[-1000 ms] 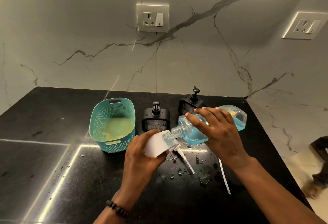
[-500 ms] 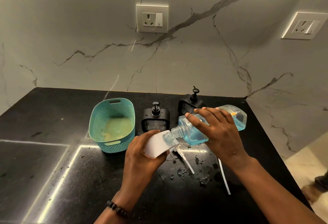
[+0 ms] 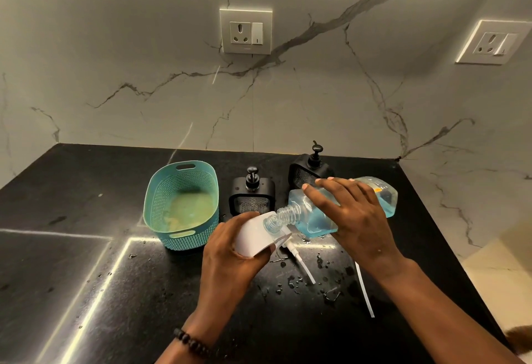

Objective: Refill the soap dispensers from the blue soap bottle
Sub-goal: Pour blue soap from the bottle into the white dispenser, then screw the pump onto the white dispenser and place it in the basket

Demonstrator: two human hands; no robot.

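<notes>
The right hand (image 3: 357,219) grips the blue soap bottle (image 3: 339,205), tipped over the counter (image 3: 86,277) into a white dispenser (image 3: 253,234) clasped by the left hand (image 3: 230,251). Risk — the necks misalign and soap spills.

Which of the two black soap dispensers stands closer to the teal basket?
The left black dispenser, standing just right of the teal basket. The other black dispenser stands farther back, partly behind the blue soap bottle.

Home kitchen: black stone counter (image 3: 86,248), marble backsplash (image 3: 115,75), wall sockets (image 3: 245,31).
</notes>
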